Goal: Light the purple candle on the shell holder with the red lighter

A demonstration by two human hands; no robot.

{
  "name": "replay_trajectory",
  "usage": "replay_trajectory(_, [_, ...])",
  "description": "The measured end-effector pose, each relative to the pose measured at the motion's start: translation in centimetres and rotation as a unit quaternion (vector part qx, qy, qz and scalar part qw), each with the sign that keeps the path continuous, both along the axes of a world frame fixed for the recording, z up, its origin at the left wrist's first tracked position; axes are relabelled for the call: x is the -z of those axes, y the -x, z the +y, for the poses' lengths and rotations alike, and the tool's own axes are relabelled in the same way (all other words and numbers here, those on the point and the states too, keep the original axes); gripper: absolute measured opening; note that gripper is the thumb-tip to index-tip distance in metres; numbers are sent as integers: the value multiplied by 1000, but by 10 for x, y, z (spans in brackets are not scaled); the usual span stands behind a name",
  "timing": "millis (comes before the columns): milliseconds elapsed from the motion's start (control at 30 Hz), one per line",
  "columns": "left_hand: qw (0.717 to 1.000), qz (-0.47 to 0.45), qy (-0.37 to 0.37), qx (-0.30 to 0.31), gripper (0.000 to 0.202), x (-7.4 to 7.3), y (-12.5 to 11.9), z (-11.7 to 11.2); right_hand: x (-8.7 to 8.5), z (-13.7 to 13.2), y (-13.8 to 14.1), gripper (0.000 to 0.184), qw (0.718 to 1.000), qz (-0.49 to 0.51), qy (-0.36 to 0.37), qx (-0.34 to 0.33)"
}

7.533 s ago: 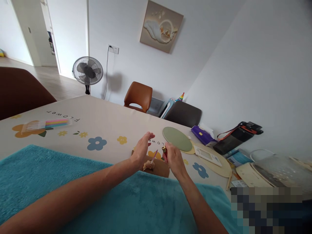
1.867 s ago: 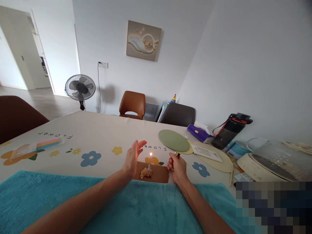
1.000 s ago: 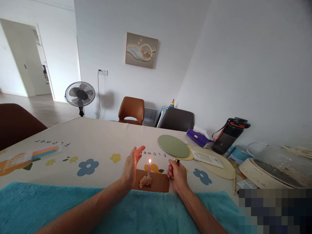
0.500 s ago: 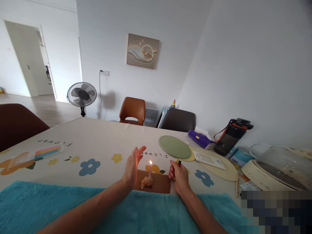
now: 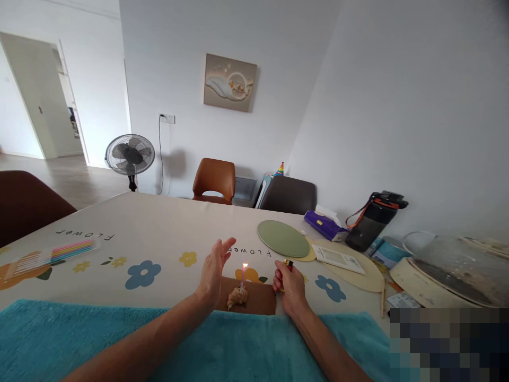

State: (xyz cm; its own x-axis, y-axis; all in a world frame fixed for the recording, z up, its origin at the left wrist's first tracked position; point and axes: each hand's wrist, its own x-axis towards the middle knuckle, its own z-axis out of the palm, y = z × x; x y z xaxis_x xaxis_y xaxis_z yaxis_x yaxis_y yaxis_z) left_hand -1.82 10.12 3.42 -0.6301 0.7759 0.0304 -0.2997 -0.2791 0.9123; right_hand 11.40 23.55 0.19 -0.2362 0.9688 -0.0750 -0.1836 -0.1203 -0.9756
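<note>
A small pastry (image 5: pixel 237 297) lies on a brown board (image 5: pixel 260 300) at the near edge of the table. A thin purple candle (image 5: pixel 242 277) stands in it, lit, with a small flame. My left hand (image 5: pixel 212 268) is held upright just left of the flame, fingers stretched out and together, cupping toward it without touching. My right hand (image 5: pixel 289 284) rests on the table right of the board, closed around a red lighter (image 5: pixel 289 263) whose top sticks out above my fingers.
A teal fluffy cloth (image 5: pixel 222 345) covers the near table edge. A green round mat (image 5: pixel 283 239), tissue pack (image 5: pixel 324 224), dark bottle (image 5: pixel 368 223), white card (image 5: pixel 338 258) and a glass-lidded pot (image 5: pixel 453 270) crowd the right. A candle pack (image 5: pixel 51 253) lies far left. Chairs and a fan (image 5: pixel 130 155) stand beyond.
7.5 s ago my right hand held the lighter at the unlit candle; now the candle burns and the hand has drawn back right. In the last second the hands barely moved.
</note>
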Motion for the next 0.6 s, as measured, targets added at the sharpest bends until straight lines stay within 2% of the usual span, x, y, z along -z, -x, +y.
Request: replay_trajectory(600, [1000, 0, -2, -11, 53, -2, 0, 1, 0, 0, -1, 31, 1000, 4, -9, -10])
